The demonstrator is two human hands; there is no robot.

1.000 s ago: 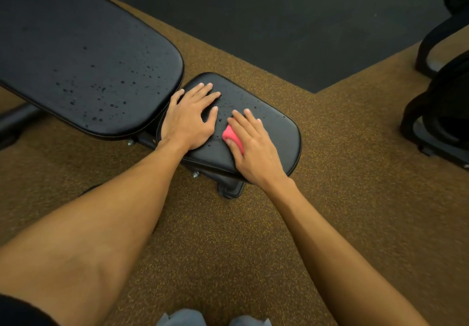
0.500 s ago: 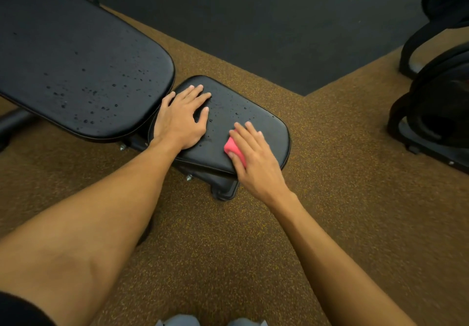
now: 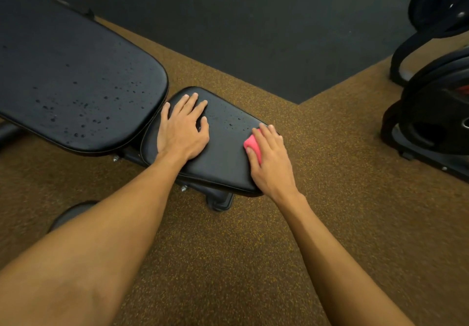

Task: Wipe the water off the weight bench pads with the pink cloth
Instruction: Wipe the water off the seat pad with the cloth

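You look down at a black weight bench on a speckled brown floor (image 3: 228, 249). Your right grip (image 3: 271, 163) lies flat, fingers straight, pressing the pink cloth (image 3: 253, 145) onto the right end of the small seat pad (image 3: 223, 158). Most of the cloth is hidden under your palm and fingers. Only a folded pink edge shows on the thumb side, with your thumb touching it.

Your left grip (image 3: 181, 135) holds nothing. It rests open and flat on the left end of the same surface, well apart from the cloth. A few water drops (image 3: 233, 120) sit on the pad between your two hands, towards its far edge.

The larger back pad (image 3: 76, 77) lies to the left, its near end dotted with many drops. Dark weight plates (image 3: 436, 112) stand at the right edge.
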